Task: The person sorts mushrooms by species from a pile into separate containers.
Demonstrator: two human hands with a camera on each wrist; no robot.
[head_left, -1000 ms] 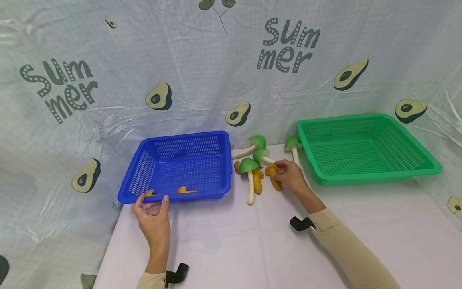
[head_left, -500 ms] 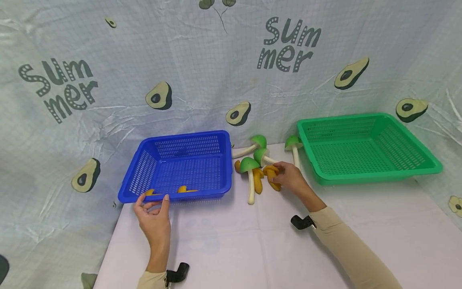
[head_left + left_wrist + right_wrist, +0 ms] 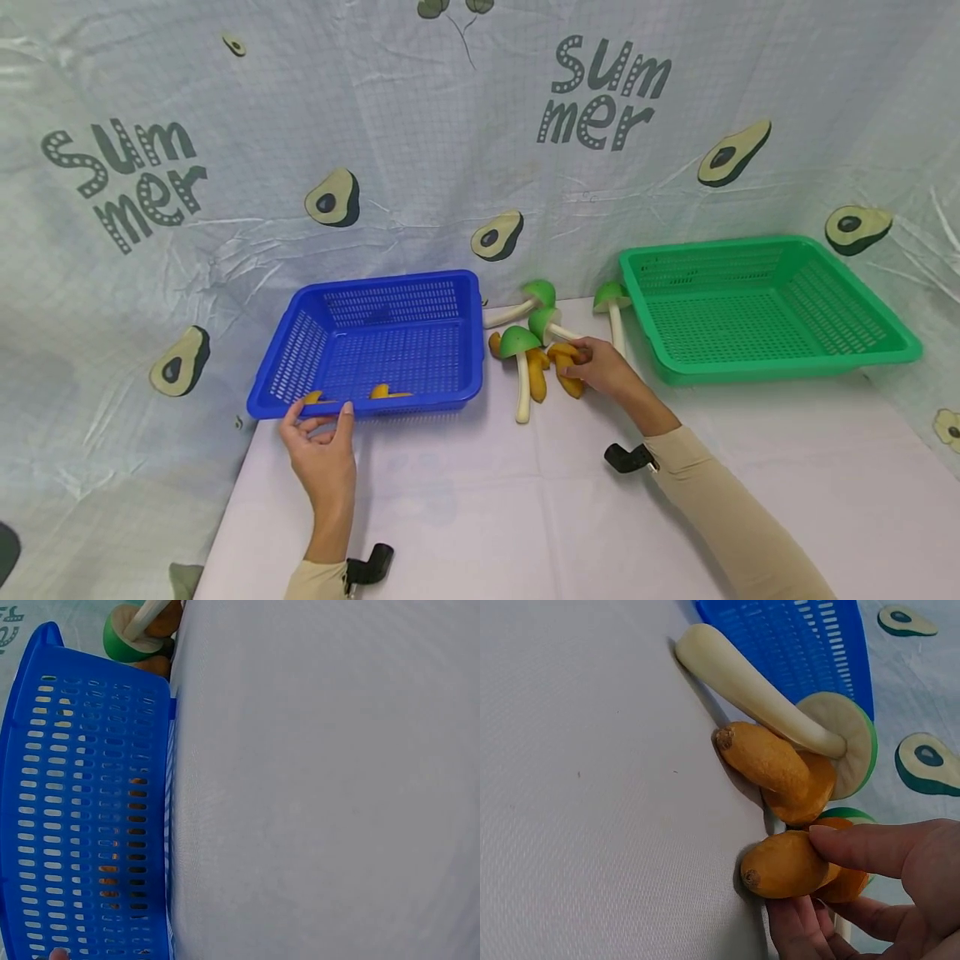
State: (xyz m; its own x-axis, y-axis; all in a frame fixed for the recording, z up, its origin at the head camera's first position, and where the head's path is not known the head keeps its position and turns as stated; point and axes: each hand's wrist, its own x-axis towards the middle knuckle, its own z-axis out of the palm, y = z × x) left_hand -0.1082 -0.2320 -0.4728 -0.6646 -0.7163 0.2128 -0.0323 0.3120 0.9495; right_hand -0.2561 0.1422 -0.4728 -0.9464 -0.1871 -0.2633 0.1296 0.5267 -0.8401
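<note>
My left hand (image 3: 321, 458) grips the front rim of a blue plastic basket (image 3: 442, 398), its thumb against the rim. Two orange-brown pieces (image 3: 380, 391) show inside, partly hidden by the front wall. With my right hand (image 3: 606, 371) I pinch an orange-brown toy mushroom (image 3: 784, 862), thumb on one side and fingers beneath. Its stem still lies by the cloth. Beside it sit another orange-brown mushroom (image 3: 765, 759) and a green-capped mushroom (image 3: 522, 375) with a long white stem. In the left wrist view only a fingertip (image 3: 58, 954) shows at the basket.
A green plastic basket (image 3: 750, 369) stands at the right. More green-capped mushrooms (image 3: 538, 292) lie between the baskets near the hanging printed cloth (image 3: 420, 125). A white cloth (image 3: 487, 517) covers the table.
My right hand has shifted the orange-brown mushroom slightly to the left and tightened its hold on it. The left hand stays on the blue basket's rim.
</note>
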